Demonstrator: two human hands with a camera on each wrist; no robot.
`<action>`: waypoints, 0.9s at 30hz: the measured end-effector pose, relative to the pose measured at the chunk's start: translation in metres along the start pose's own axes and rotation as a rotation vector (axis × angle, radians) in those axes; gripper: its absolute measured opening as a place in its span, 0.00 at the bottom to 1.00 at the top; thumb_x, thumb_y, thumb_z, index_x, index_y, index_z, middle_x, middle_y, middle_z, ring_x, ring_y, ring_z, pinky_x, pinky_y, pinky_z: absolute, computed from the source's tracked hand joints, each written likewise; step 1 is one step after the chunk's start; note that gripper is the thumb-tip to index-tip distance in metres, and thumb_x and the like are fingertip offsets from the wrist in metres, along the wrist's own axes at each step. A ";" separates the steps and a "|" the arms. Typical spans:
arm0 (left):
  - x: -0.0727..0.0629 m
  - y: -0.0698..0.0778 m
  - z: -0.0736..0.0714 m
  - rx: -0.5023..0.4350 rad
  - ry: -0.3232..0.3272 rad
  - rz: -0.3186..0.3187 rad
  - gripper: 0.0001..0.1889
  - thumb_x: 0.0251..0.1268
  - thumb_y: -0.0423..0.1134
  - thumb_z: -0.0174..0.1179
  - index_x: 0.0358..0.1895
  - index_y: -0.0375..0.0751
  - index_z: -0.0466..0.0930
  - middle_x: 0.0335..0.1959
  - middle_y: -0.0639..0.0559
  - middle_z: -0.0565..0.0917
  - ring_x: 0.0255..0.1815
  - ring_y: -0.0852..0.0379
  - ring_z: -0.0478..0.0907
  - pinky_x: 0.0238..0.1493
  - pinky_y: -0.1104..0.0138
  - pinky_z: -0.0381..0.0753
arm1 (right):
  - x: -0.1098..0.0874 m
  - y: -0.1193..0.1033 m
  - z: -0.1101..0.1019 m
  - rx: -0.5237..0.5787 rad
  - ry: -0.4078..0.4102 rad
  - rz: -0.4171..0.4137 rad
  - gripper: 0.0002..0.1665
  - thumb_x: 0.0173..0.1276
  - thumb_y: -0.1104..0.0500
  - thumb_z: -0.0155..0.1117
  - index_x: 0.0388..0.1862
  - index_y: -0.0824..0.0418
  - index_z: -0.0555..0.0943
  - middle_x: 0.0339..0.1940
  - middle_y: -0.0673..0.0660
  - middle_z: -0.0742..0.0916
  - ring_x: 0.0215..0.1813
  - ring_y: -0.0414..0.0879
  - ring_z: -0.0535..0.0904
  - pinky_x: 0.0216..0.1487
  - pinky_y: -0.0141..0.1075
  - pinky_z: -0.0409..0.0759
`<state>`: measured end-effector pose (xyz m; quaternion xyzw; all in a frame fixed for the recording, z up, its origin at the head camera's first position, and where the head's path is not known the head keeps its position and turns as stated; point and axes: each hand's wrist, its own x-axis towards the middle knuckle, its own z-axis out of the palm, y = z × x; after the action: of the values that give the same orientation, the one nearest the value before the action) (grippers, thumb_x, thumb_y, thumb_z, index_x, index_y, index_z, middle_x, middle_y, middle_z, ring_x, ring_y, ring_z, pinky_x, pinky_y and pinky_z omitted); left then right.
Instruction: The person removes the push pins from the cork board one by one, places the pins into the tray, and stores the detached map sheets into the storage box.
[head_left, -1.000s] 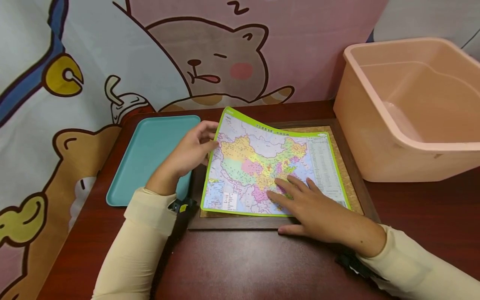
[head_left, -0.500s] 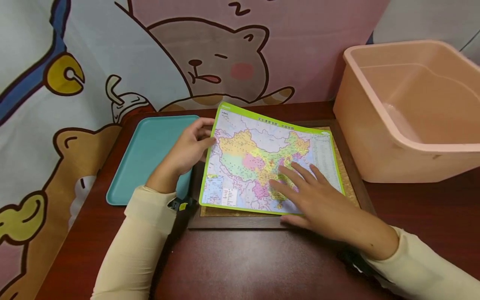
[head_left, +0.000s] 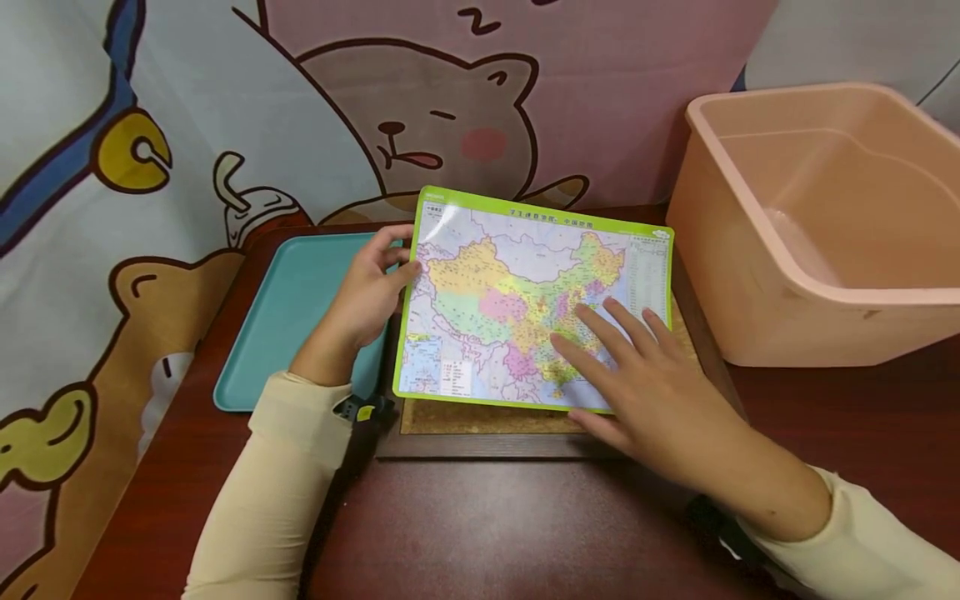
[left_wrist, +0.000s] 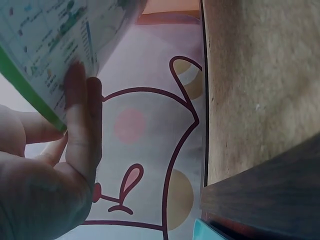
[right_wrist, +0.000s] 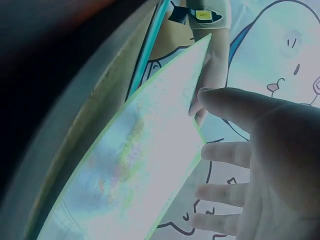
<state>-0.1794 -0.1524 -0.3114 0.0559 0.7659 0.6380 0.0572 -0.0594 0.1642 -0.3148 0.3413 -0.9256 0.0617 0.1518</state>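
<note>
A thin, glossy map sheet [head_left: 517, 275] of China with a green border is raised off a cork board [head_left: 487, 418] in a dark wooden frame. My left hand [head_left: 367, 287] pinches its left edge, thumb in front and fingers behind. In the left wrist view the sheet [left_wrist: 50, 55] stands up between that thumb and fingers, clear of the board. Over the map's lower right is my right hand [head_left: 660, 392], fingers spread and nearly straight. It grips nothing, and whether its fingertips touch the sheet I cannot tell. The right wrist view shows the map [right_wrist: 135, 150] curved and washed out by glare.
A teal tray [head_left: 300, 300] lies left of the board, partly behind my left forearm. At the right stands a large peach-coloured bin [head_left: 735, 250]. Behind the reddish-brown table [head_left: 480, 525] hangs a cartoon-printed cloth [head_left: 600, 92].
The map has tilted up and risen away from the board, baring more cork along its lower edge. My left hand moved slightly up and left with it; my right hand shifted right and up.
</note>
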 end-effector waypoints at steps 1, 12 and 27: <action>0.000 0.000 0.000 -0.001 0.005 0.003 0.21 0.79 0.31 0.47 0.70 0.46 0.66 0.49 0.44 0.76 0.38 0.51 0.83 0.32 0.59 0.87 | 0.000 0.000 -0.001 0.002 0.006 -0.001 0.42 0.62 0.40 0.66 0.73 0.51 0.70 0.75 0.63 0.70 0.76 0.66 0.62 0.68 0.68 0.62; 0.001 0.001 -0.002 -0.038 0.053 0.048 0.21 0.79 0.30 0.47 0.70 0.46 0.66 0.46 0.46 0.75 0.39 0.51 0.82 0.33 0.61 0.87 | -0.004 0.010 -0.027 0.011 0.133 0.047 0.44 0.77 0.28 0.27 0.72 0.53 0.71 0.74 0.65 0.71 0.74 0.69 0.63 0.75 0.63 0.56; -0.002 0.006 -0.003 -0.050 0.069 0.064 0.21 0.80 0.32 0.46 0.71 0.47 0.65 0.47 0.46 0.75 0.39 0.51 0.81 0.34 0.63 0.86 | -0.036 0.034 -0.059 0.021 0.323 0.234 0.46 0.75 0.28 0.36 0.64 0.63 0.77 0.73 0.69 0.70 0.76 0.67 0.61 0.80 0.53 0.53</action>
<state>-0.1779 -0.1549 -0.3046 0.0568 0.7491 0.6599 0.0118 -0.0410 0.2251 -0.2706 0.2188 -0.9219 0.1425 0.2864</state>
